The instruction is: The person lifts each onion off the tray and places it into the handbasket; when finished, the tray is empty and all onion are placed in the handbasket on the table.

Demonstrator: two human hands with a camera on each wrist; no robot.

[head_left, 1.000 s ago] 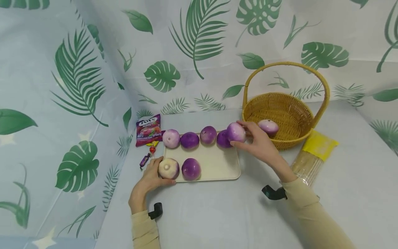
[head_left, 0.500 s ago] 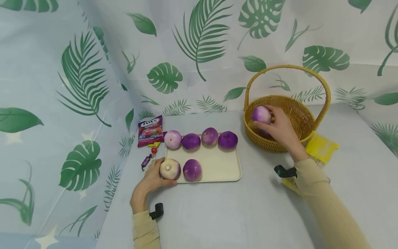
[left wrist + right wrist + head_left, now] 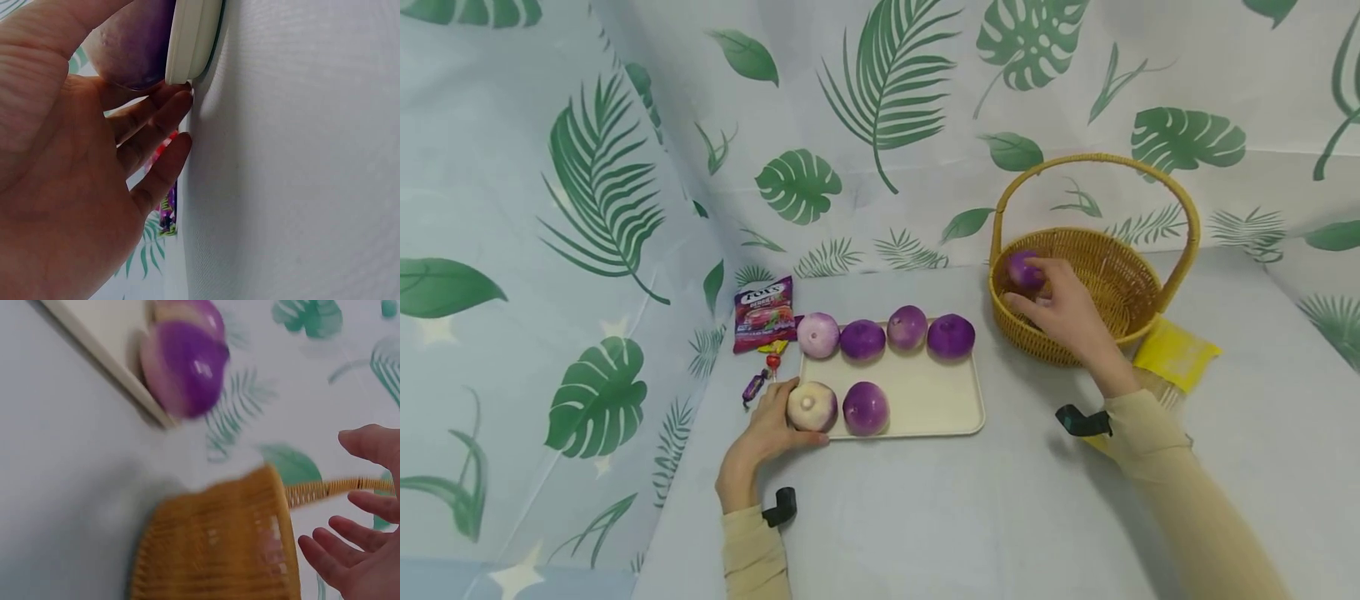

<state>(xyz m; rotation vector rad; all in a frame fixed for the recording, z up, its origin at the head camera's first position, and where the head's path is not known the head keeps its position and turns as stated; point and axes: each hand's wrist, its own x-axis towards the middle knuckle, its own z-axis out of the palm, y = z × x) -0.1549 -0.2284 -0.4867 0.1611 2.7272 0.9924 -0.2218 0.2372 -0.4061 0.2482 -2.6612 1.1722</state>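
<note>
Purple bulb (image 3: 1022, 268): located inside the wicker basket (image 3: 1037, 346), against the left part of the inner wall. The bulb is near-round; its stem end is not visible, so its axis cannot be determined.

Right hand (image 3: 1063, 308): over the basket, fingers spread and released; the right wrist view shows nothing between them. Contact between fingertips and bulb cannot be confirmed.

Left hand (image 3: 769, 429): at the near left corner of the cream tray (image 3: 936, 400), relaxed fingers against the corner, thumb along the near edge. The tray lies flat on the worktop (image 3: 910, 517), long axis left to right.

Pale bulb (image 3: 811, 407): on the tray beside the left hand, knobbed end directed up toward the head camera. One darker bulb (image 3: 866, 408) sits to its right. Four bulbs (image 3: 862, 341) form the far row; the second from left is flattened, wider across.

Obscured items: the right hand covers part of the basketed bulb. The right sleeve (image 3: 1180, 492) covers part of the yellow-topped pack (image 3: 1176, 354). The right wrist view is blurred and crops the basket.
</note>
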